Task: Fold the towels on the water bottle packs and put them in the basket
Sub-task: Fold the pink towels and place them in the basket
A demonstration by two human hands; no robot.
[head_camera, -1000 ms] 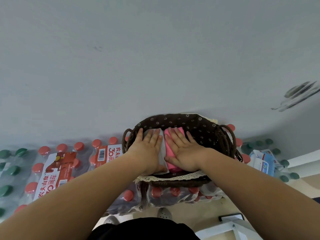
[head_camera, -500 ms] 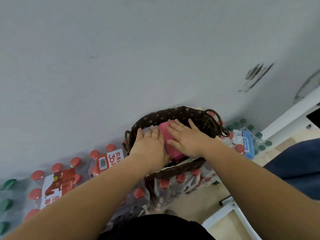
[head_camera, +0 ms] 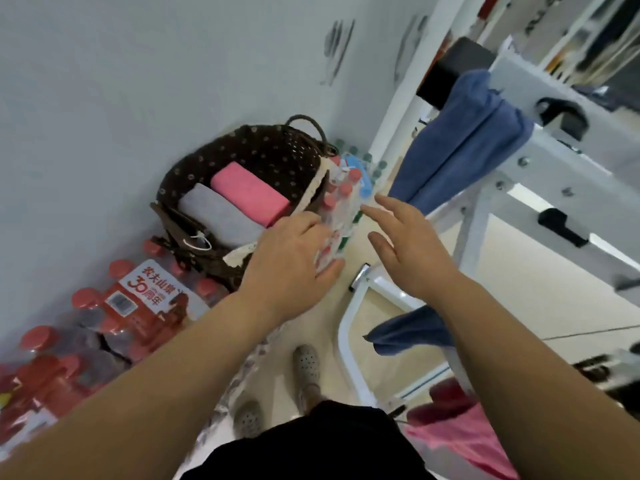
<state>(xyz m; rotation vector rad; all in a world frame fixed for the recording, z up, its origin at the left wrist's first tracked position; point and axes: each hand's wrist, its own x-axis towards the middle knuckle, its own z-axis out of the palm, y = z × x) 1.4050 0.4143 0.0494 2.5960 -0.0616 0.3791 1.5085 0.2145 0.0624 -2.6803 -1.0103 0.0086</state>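
Observation:
A brown dotted basket (head_camera: 256,147) stands on the water bottle packs (head_camera: 138,299) against the wall. Inside it lie a folded pink towel (head_camera: 247,192) and a folded grey towel (head_camera: 218,213), side by side. My left hand (head_camera: 289,263) hovers over the basket's near rim with fingers loosely spread, holding nothing. To its right, my right hand (head_camera: 410,244) is open and empty above the floor. A blue towel (head_camera: 460,136) hangs over a white rack, and a pink towel (head_camera: 471,441) lies at the lower right.
A white metal rack (head_camera: 540,140) stands on the right, its leg (head_camera: 349,327) near my feet (head_camera: 306,365). A second piece of blue cloth (head_camera: 412,330) hangs low on it. More bottles with red and green caps (head_camera: 346,188) sit beside the basket.
Both hands have lifted off the towels and come out of the basket. My view has swung to the right, bringing the rack and the blue towel into sight.

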